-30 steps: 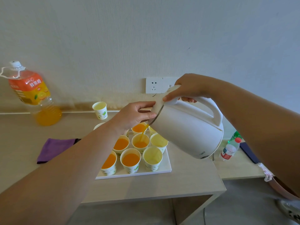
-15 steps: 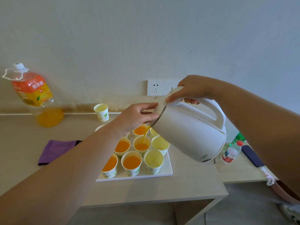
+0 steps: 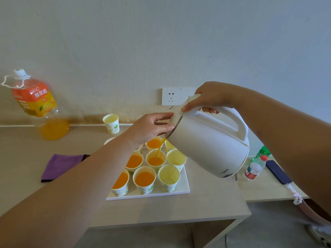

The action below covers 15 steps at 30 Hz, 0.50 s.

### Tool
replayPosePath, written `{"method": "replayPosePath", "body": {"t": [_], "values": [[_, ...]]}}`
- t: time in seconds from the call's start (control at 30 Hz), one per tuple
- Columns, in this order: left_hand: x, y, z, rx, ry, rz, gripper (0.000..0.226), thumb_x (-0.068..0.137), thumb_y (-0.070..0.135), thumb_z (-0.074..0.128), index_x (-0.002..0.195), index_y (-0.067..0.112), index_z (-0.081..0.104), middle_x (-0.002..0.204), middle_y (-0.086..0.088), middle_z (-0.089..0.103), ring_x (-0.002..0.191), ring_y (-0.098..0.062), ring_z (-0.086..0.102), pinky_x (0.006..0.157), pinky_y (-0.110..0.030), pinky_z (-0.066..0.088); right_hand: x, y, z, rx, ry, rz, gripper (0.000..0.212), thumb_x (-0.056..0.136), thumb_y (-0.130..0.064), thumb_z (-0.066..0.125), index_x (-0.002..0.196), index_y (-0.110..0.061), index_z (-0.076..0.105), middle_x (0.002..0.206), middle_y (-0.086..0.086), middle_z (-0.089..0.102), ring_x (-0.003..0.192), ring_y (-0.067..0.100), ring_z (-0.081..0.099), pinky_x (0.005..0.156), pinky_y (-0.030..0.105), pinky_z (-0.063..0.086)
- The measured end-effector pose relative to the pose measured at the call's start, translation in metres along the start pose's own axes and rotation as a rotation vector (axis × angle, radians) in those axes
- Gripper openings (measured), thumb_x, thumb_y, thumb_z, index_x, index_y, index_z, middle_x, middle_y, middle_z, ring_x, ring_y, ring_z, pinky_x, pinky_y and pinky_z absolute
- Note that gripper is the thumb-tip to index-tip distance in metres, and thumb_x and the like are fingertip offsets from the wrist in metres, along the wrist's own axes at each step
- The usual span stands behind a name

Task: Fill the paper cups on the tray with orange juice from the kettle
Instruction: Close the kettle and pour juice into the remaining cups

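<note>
**Juice runs from the tilted kettle into the tray's centre cup**

At the back left edge of the desk (image 3: pixel 206 206) stands a large juice bottle (image 3: pixel 38 104), its lower part orange. Nearer the front edge a purple cloth (image 3: pixel 60 165) lies flat. A lone paper cup (image 3: pixel 111 123) stands at the back edge, by the wall. The left hand (image 3: pixel 148 128) reaches in over the tray's back left corner, thumb above and fingers curled round the lid rim of the kettle (image 3: pixel 209 142). The white tray (image 3: pixel 184 189) sits near the desk's front edge and carries the paper cups (image 3: pixel 144 179) in rows. Those in view in the left and middle columns hold orange juice, and the right column looks empty. A thin juice stream (image 3: pixel 160 147) falls from the spout into the centre cup (image 3: pixel 155 160). The kettle hangs tilted above the tray's right edge, spout down and to the left. The right hand (image 3: pixel 213 99) wraps the top of its handle, thumb lying on the lid. On a side surface to the right are a small water bottle (image 3: pixel 254 169) and a dark phone (image 3: pixel 276 171)
</note>
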<state>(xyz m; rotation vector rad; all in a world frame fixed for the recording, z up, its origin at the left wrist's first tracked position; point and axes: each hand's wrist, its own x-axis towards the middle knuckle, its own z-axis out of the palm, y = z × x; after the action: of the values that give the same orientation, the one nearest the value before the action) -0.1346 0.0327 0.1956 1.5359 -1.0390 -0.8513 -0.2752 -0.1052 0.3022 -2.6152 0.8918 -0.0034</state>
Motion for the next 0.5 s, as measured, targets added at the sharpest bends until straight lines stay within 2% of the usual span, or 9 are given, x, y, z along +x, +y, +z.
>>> {"method": "replayPosePath", "body": {"t": [0.5], "values": [[0.0007,-0.0038,-0.0006,0.03,0.022,0.008,0.042,0.085,0.015,0.069,0.125,0.023,0.061,0.11,0.01,0.068,0.1,-0.005,0.065,0.082,-0.017,0.053,0.0048,-0.0042,0.0032,-0.023,-0.007,-0.002,0.044,0.074,-0.052,0.071,0.072,-0.01,0.059,0.052,0.0,0.055,0.045,0.015,0.05,0.057,0.026,0.042]]}}
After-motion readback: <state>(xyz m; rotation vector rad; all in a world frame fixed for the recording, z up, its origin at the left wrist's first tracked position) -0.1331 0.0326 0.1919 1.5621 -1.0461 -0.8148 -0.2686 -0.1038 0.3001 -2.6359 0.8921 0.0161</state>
